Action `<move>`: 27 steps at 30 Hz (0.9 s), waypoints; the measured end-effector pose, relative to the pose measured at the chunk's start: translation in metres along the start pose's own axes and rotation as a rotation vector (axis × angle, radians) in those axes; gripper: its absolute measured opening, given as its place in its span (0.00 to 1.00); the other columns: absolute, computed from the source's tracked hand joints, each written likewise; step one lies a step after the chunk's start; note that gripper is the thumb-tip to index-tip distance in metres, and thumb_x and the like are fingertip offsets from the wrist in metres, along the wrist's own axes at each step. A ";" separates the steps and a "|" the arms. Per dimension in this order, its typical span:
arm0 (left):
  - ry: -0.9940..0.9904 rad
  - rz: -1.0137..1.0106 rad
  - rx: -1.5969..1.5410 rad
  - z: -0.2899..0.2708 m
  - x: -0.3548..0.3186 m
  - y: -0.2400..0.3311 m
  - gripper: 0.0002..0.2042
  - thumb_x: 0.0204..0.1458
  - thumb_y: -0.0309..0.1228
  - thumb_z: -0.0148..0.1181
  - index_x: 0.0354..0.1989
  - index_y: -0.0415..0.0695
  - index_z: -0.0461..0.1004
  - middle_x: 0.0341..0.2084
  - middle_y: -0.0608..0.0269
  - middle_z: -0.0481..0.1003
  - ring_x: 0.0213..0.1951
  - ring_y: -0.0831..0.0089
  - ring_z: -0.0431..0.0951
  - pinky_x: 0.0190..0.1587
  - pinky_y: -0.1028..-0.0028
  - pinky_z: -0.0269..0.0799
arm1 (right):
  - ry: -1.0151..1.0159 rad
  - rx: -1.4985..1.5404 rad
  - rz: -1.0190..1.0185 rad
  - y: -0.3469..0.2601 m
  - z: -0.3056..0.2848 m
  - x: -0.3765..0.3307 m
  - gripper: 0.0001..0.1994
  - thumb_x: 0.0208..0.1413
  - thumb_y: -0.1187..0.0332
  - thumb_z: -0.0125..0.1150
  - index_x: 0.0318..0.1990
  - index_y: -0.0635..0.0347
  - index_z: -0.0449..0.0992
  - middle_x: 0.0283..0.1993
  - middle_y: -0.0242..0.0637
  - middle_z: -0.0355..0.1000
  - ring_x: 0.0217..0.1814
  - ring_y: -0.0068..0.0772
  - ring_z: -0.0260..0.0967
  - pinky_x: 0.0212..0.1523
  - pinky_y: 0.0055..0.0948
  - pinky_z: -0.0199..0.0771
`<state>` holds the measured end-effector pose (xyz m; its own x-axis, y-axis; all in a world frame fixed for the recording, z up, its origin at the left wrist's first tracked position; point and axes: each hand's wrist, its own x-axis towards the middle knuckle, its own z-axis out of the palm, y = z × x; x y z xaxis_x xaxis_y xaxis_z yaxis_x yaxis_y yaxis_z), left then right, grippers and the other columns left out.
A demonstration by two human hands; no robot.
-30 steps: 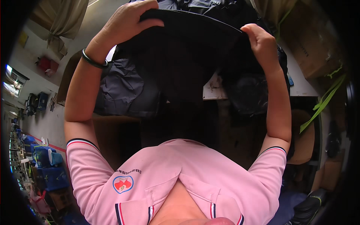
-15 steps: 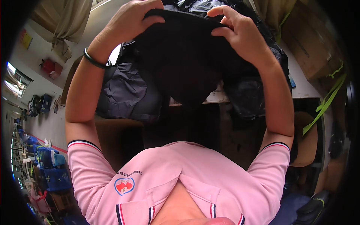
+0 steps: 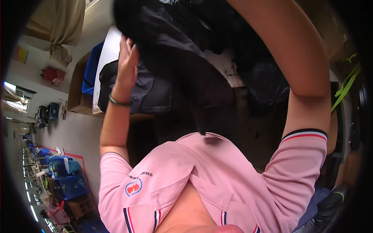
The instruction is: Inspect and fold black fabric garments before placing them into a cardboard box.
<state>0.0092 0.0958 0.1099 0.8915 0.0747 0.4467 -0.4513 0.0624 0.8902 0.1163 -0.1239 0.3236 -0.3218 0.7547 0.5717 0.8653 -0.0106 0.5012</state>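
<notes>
Left hand (image 3: 128, 66): fingers extended, grasping nothing visible, just beside black cloth (image 3: 186, 62), presumably to guide it. Right hand: out of view beyond far side, grip cannot be told. Black cloth droops past near edge of white table (image 3: 107, 54), apparently under own weight.

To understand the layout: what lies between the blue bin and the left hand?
In the head view, a strip of white tabletop and an edge of dark fabric lie between the blue bin and left hand.
</notes>
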 end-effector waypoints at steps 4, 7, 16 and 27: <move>-0.055 -0.156 -0.435 -0.033 -0.102 -0.010 0.42 0.53 0.48 0.61 0.70 0.43 0.45 0.66 0.57 0.55 0.66 0.60 0.57 0.65 0.65 0.57 | -1.204 -0.140 0.960 -0.027 0.035 0.159 0.06 0.43 0.75 0.60 0.26 0.51 0.81 0.25 0.35 0.75 0.30 0.33 0.75 0.32 0.32 0.72; -0.232 0.007 -0.352 -0.017 -0.122 0.020 0.50 0.47 0.53 0.67 0.70 0.42 0.44 0.67 0.57 0.54 0.66 0.60 0.57 0.65 0.66 0.57 | -0.296 -0.244 0.408 -0.014 0.112 0.144 0.04 0.44 0.69 0.65 0.29 0.49 0.83 0.27 0.31 0.77 0.32 0.27 0.76 0.32 0.30 0.72; 0.671 0.471 1.169 -0.078 -0.065 0.051 0.40 0.49 0.29 0.65 0.67 0.34 0.46 0.60 0.43 0.61 0.59 0.52 0.66 0.60 0.64 0.62 | -0.292 -0.452 0.435 -0.066 0.049 0.175 0.08 0.47 0.62 0.69 0.35 0.50 0.83 0.41 0.28 0.78 0.42 0.29 0.76 0.34 0.28 0.73; -0.189 0.198 1.504 -0.189 -0.115 -0.002 0.31 0.37 0.10 0.47 0.51 0.49 0.76 0.53 0.58 0.74 0.59 0.60 0.70 0.66 0.55 0.55 | 0.274 1.495 1.802 -0.231 0.221 -0.124 0.28 0.52 0.73 0.63 0.59 0.68 0.58 0.36 0.40 0.72 0.31 0.28 0.72 0.24 0.26 0.77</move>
<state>-0.0995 0.2747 0.0395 0.8678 -0.1712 0.4666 -0.2077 -0.9778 0.0275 0.0408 -0.0704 -0.0066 0.8695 0.4661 -0.1633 -0.2291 0.0878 -0.9694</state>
